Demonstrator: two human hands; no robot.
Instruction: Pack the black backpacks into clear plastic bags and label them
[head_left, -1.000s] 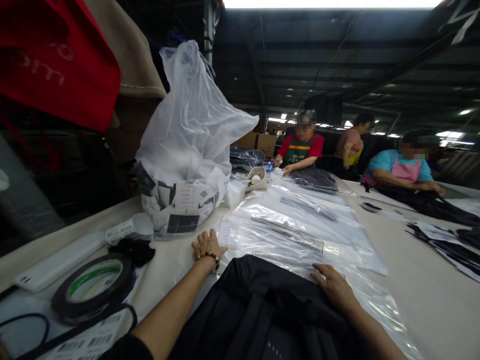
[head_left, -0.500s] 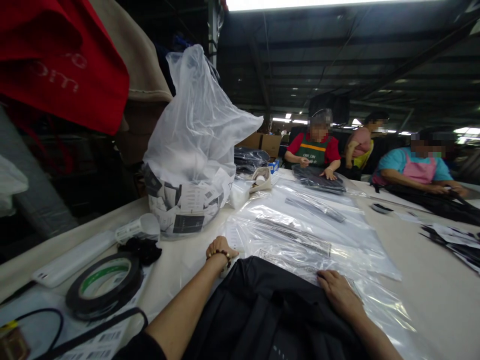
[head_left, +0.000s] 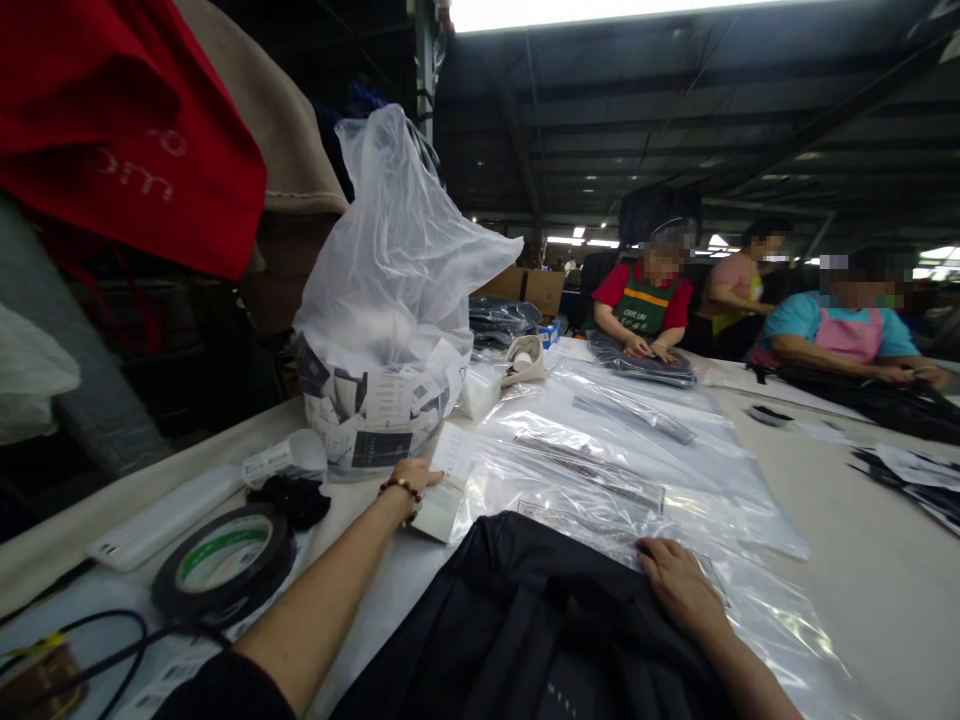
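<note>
A black garment (head_left: 525, 630) lies on the table right in front of me. My right hand (head_left: 679, 585) rests flat on its far right edge, fingers spread, beside a stack of clear plastic bags (head_left: 615, 470). My left hand (head_left: 411, 478), with a bead bracelet at the wrist, pinches a white paper tag (head_left: 448, 480) and holds it lifted just off the table, left of the clear bags and in front of a big white plastic sack (head_left: 390, 300) filled with printed tags.
A roll of black tape (head_left: 221, 565), a black cable (head_left: 97, 655), a white plastic tool (head_left: 202, 495) and a black scrap (head_left: 289, 500) lie at left. Red and beige cloth hangs overhead at left. Three other people work on dark garments across the table (head_left: 862, 560).
My left hand lay flat on the table, then curled and drew back left, and now holds up a white tag. My right hand stayed on the black garment.
</note>
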